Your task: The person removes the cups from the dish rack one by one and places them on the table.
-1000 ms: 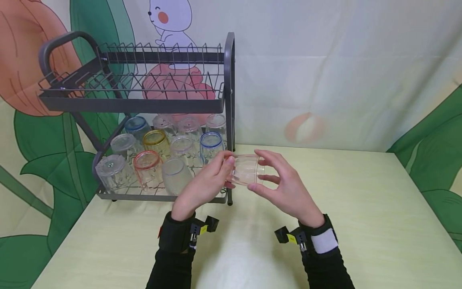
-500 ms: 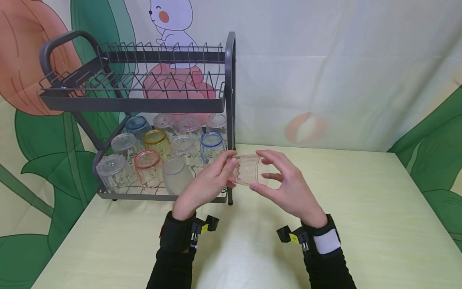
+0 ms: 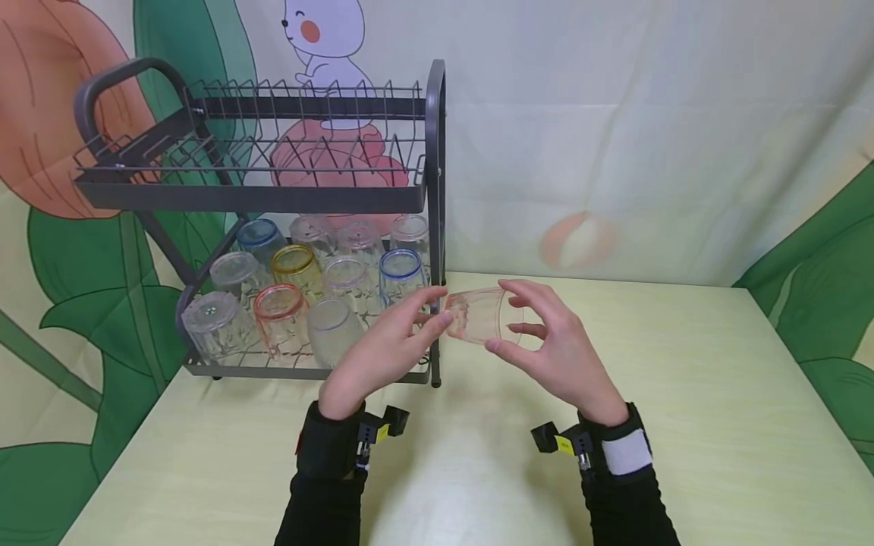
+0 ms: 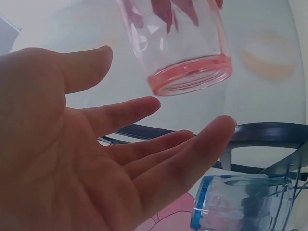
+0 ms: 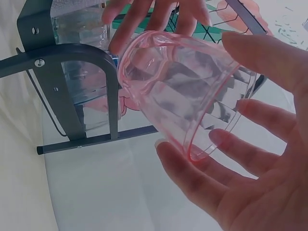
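Note:
A clear pink-tinted drinking glass (image 3: 473, 315) lies sideways in the air above the table, just right of the rack. My right hand (image 3: 565, 353) holds it near the mouth end, thumb and fingers spread round the wall. The glass's thick pink base (image 4: 192, 72) points left, towards my left hand (image 3: 385, 345). That hand's thumb and fingers are spread apart with nothing between them, and the left wrist view shows a gap between them and the base. In the right wrist view, my right fingertips press on the glass (image 5: 178, 91) around its rim end.
A dark two-tier dish rack (image 3: 253, 199) stands at the left. Its lower shelf bears several upside-down glasses, among them a red-ringed glass (image 3: 281, 318), a yellow glass (image 3: 298, 271) and a blue-ringed glass (image 3: 401, 277). The pale table (image 3: 683, 394) extends to the right.
My left hand has let go of the glass's base and its fingers have opened. My right hand has drawn the glass slightly to the right, away from the left hand.

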### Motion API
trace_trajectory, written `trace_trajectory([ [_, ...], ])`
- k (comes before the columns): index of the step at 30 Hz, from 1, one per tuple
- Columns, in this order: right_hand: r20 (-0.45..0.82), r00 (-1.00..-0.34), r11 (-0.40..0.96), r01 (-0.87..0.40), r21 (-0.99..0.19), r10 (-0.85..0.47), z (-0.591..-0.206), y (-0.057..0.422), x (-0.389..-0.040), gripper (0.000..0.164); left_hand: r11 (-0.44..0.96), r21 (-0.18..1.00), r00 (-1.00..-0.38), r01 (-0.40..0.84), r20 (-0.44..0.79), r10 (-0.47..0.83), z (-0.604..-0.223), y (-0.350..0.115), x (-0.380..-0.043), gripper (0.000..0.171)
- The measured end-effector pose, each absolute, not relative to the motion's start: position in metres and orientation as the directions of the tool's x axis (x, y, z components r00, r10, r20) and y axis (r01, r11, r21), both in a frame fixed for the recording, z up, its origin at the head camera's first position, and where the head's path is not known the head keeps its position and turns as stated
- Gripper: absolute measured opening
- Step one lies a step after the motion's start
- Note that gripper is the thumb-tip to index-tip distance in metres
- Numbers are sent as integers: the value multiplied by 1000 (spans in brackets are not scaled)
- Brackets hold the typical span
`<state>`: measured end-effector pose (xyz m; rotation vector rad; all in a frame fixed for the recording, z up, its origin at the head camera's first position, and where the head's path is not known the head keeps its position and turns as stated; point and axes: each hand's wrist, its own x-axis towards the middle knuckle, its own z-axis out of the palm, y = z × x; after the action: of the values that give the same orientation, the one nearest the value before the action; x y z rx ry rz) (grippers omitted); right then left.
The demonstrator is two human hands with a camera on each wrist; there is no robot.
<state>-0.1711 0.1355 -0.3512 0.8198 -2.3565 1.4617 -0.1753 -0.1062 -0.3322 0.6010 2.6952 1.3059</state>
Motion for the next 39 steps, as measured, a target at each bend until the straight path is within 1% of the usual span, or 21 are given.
trace_trajectory([
  [3, 477, -818, 338, -569, -750, -321, -352, 138, -172, 68, 560, 762, -917, 325, 109, 384, -331, -108, -174, 55],
  [11, 465, -833, 327, -547, -771, -299, -356, 145, -178, 67, 629, 694, -916, 349, 110, 387, -327, -116, -169, 53],
  [14, 453, -846, 338, -529, -779, -280, -358, 149, -180, 67, 659, 658, -916, 365, 125, 382, -325, -120, -167, 53],
  [18, 439, -862, 361, -505, -784, -252, -360, 154, -183, 67, 725, 589, -929, 357, 140, 344, -320, -126, -163, 53],
  [24, 423, -880, 383, -475, -793, -216, -363, 162, -187, 66, 761, 558, -943, 330, 157, 294, -315, -136, -157, 56],
  [32, 411, -891, 436, -453, -777, -193, -367, 167, -189, 66, 823, 518, -971, 236, 151, 184, -313, -154, -152, 58],
  [39, 408, -894, 488, -444, -752, -186, -368, 171, -190, 66, 849, 488, -975, 201, 187, 124, -316, -164, -152, 61],
])
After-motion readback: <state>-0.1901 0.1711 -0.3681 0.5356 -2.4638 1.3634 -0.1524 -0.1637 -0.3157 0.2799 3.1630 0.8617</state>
